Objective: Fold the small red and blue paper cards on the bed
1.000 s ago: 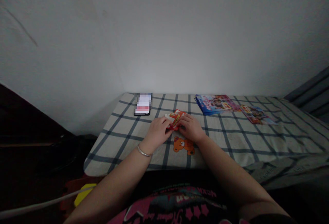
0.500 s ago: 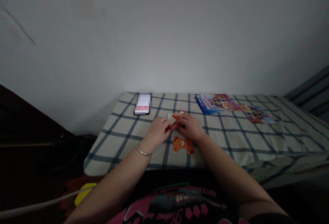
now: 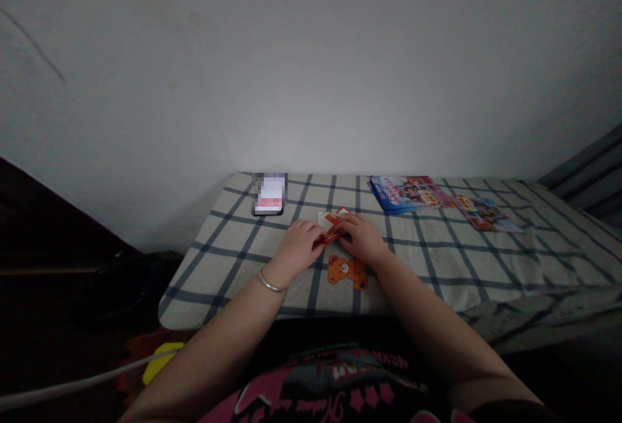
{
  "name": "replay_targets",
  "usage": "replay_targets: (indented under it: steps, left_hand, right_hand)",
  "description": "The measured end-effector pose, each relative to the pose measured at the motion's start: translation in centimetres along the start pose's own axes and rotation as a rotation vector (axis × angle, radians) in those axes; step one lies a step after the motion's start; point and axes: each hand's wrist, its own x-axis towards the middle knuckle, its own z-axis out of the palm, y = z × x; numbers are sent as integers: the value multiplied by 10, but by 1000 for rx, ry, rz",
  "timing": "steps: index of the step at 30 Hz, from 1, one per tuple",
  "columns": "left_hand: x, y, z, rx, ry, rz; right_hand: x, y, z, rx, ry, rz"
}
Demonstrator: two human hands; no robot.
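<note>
Two-handed pinch on a red-and-white paper (image 3: 332, 219), which lies left of the middle of the cloth-covered table (image 3: 233, 228), about midway between the surface's far and near edges. The step in hand, as I judge it, is the working of a fold or crease along the paper's near side; what follows would call for one hand to steady the sheet while the other presses evenly, since thin paper slips easily out of line. My left hand (image 3: 302, 241) is closed at the paper's near left end, thumb and fingertips drawn together on it. My right hand (image 3: 362, 238) is closed over its right part, the curled fingers covering much of the red; the exact thumb contact is hidden. Toward the surface's near edge, between my forearms, is an orange bear figure (image 3: 348, 273); I cannot tell whether it is printed on the cloth. A phone (image 3: 270, 193) lies by the far left corner, and glossy booklets (image 3: 408, 193) lie along the far edge, right of the paper.
</note>
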Motion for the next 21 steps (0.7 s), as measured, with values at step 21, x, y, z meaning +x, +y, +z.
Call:
replay_targets:
  steps: [21]
  left_hand:
    - [0,-1,1,-50,-20,-24]
  right_hand:
    - [0,2,0,36,3,-4]
